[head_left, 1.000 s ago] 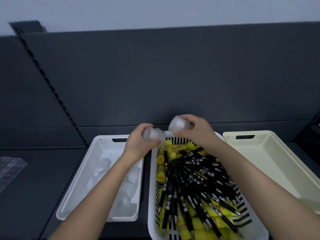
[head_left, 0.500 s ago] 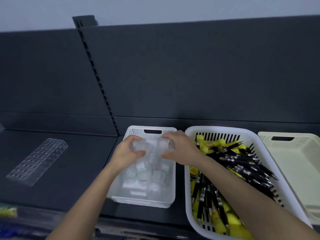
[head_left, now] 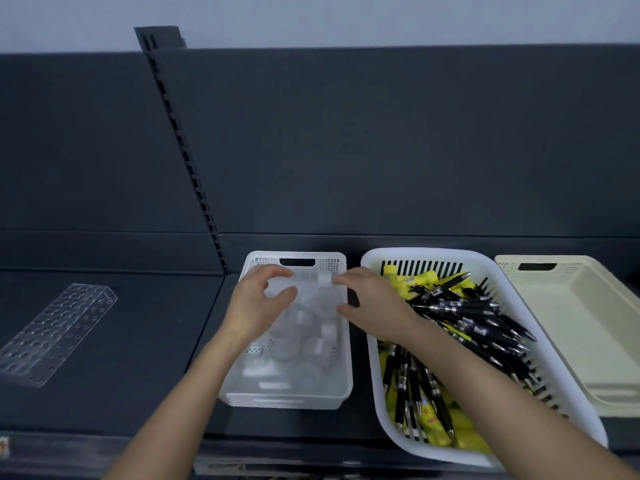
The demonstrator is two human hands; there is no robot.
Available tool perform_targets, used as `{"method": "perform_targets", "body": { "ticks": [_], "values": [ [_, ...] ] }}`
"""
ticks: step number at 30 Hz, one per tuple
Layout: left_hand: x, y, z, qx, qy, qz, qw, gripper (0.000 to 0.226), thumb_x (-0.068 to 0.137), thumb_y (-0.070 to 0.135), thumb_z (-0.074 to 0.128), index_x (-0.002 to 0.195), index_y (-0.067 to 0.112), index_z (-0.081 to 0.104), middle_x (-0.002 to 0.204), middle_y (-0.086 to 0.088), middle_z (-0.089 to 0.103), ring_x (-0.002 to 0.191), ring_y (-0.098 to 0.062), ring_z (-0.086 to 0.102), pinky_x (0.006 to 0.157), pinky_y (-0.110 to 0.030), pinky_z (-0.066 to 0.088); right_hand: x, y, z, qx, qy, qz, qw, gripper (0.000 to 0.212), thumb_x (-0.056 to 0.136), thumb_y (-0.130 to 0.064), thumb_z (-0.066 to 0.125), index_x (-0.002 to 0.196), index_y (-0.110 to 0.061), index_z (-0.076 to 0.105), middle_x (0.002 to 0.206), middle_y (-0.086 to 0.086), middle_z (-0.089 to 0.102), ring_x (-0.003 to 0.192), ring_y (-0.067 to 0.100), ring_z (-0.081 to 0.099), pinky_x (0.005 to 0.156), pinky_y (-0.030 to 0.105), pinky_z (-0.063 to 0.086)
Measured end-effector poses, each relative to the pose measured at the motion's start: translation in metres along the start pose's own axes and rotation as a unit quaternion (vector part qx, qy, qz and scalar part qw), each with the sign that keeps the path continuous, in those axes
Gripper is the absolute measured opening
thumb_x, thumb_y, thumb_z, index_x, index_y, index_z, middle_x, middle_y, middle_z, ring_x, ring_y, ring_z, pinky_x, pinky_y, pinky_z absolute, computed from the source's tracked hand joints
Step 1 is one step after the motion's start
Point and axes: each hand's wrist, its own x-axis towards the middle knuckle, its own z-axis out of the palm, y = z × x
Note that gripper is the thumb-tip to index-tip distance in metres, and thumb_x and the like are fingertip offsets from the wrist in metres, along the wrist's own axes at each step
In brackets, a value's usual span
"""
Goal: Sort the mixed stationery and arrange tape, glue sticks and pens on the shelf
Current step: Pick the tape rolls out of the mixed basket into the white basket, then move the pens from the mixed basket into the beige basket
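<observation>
Hovering over the small white basket (head_left: 341,341) on the dark shelf (head_left: 104,341), my left hand (head_left: 258,306) and right hand (head_left: 372,306) hold nothing, fingers spread apart; clear tape rolls (head_left: 311,344) lie inside, pens (head_left: 464,317) and glue sticks (head_left: 408,280) fill the neighbouring basket (head_left: 374,355).

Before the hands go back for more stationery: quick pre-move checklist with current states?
1. Left hand free: ok, fingers spread over the white basket, nothing clearly held.
2. Right hand free: ok, fingers spread at the basket's right wall, nothing clearly held.
3. Tape rolls inside the white basket: ok, none on the shelf.
4. Mixed basket reachable: ok, directly right, holding black pens and yellow glue sticks.
5. Cream tray ready to receive: ok, looks empty.
6. Clear holed rack in use: not ok, nothing in it.
</observation>
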Motion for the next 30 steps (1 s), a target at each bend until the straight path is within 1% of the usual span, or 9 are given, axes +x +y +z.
{"method": "perform_targets", "body": {
  "ticks": [3, 6, 9, 12, 17, 22, 25, 27, 30],
  "values": [
    [-0.004, 0.013, 0.009, -0.022, -0.029, 0.018, 0.999, 0.021, 0.084, 0.013, 0.067, 0.100, 0.025, 0.067, 0.109, 0.015, 0.061, 0.105, -0.004, 0.057, 0.092, -0.024, 0.047, -0.019, 0.010, -0.009, -0.008, 0.035, 0.027, 0.999, 0.036, 0.091, -0.020, 0.059, 0.126, -0.012, 0.058, 0.124, 0.004, 0.058, 0.117, 0.018, 0.051, 0.094, 0.020, 0.037],
    [-0.010, 0.027, 0.024, -0.028, -0.058, 0.047, 0.997, 0.021, 0.083, 0.014, 0.066, 0.100, 0.027, 0.066, 0.109, 0.016, 0.062, 0.104, -0.001, 0.057, 0.090, -0.021, 0.046, -0.042, 0.022, -0.017, -0.011, 0.054, 0.066, 0.996, 0.031, 0.093, -0.021, 0.057, 0.122, -0.012, 0.061, 0.119, 0.003, 0.060, 0.114, 0.017, 0.052, 0.087, 0.018, 0.036],
    [-0.014, 0.040, 0.044, -0.033, -0.097, 0.068, 0.992, 0.021, 0.085, 0.019, 0.067, 0.105, 0.025, 0.065, 0.106, 0.013, 0.063, 0.100, -0.002, 0.059, 0.087, -0.019, 0.048, -0.063, 0.034, -0.025, -0.020, 0.085, 0.108, 0.990, 0.028, 0.091, -0.019, 0.059, 0.117, -0.009, 0.064, 0.116, 0.007, 0.063, 0.112, 0.021, 0.055, 0.093, 0.025, 0.042],
    [-0.018, 0.054, 0.063, -0.059, -0.133, 0.066, 0.987, 0.027, 0.087, 0.029, 0.066, 0.112, 0.024, 0.059, 0.101, 0.010, 0.063, 0.092, -0.002, 0.061, 0.076, -0.011, 0.048, -0.082, 0.047, -0.035, -0.037, 0.113, 0.152, 0.981, 0.029, 0.091, -0.019, 0.060, 0.118, -0.009, 0.064, 0.118, 0.007, 0.063, 0.112, 0.021, 0.055, 0.093, 0.022, 0.038],
    [-0.025, 0.070, 0.097, -0.017, -0.193, 0.059, 0.979, 0.039, 0.088, 0.037, 0.063, 0.123, 0.022, 0.054, 0.105, 0.008, 0.059, 0.090, 0.000, 0.058, 0.067, -0.008, 0.045, -0.104, 0.073, -0.050, -0.075, 0.135, 0.200, 0.968, 0.026, 0.091, -0.018, 0.059, 0.114, -0.009, 0.066, 0.115, 0.011, 0.063, 0.104, 0.024, 0.058, 0.087, 0.029, 0.044],
    [-0.028, 0.077, 0.126, 0.071, -0.211, 0.056, 0.973, 0.050, 0.090, 0.034, 0.062, 0.134, 0.015, 0.047, 0.113, 0.003, 0.056, 0.101, -0.008, 0.056, 0.083, -0.020, 0.047, -0.108, 0.098, -0.065, -0.110, 0.110, 0.183, 0.971, 0.026, 0.091, -0.022, 0.058, 0.113, -0.009, 0.065, 0.116, 0.009, 0.061, 0.107, 0.025, 0.057, 0.090, 0.035, 0.047],
    [-0.026, 0.080, 0.140, 0.104, -0.197, 0.033, 0.974, 0.053, 0.090, 0.036, 0.061, 0.135, 0.014, 0.046, 0.119, -0.001, 0.058, 0.106, -0.013, 0.056, 0.086, -0.023, 0.046, -0.100, 0.111, -0.069, -0.123, 0.076, 0.155, 0.977, 0.028, 0.092, -0.024, 0.056, 0.114, -0.007, 0.062, 0.115, 0.009, 0.061, 0.108, 0.025, 0.055, 0.088, 0.032, 0.046],
    [-0.024, 0.083, 0.149, 0.138, -0.174, 0.020, 0.975, 0.054, 0.090, 0.038, 0.060, 0.136, 0.014, 0.046, 0.128, -0.003, 0.056, 0.108, -0.012, 0.055, 0.082, -0.019, 0.040, -0.094, 0.120, -0.069, -0.134, 0.034, 0.133, 0.981, 0.033, 0.092, -0.028, 0.054, 0.118, -0.008, 0.059, 0.118, 0.008, 0.058, 0.112, 0.024, 0.052, 0.090, 0.031, 0.042],
    [-0.026, 0.089, 0.160, 0.180, -0.131, 0.001, 0.975, 0.050, 0.091, 0.038, 0.058, 0.132, 0.012, 0.048, 0.120, -0.004, 0.057, 0.098, -0.012, 0.053, 0.066, -0.014, 0.034, -0.087, 0.131, -0.067, -0.195, -0.013, 0.102, 0.975, 0.034, 0.089, -0.038, 0.056, 0.108, -0.009, 0.059, 0.111, 0.008, 0.058, 0.106, 0.027, 0.054, 0.088, 0.037, 0.046]
  ]
}}
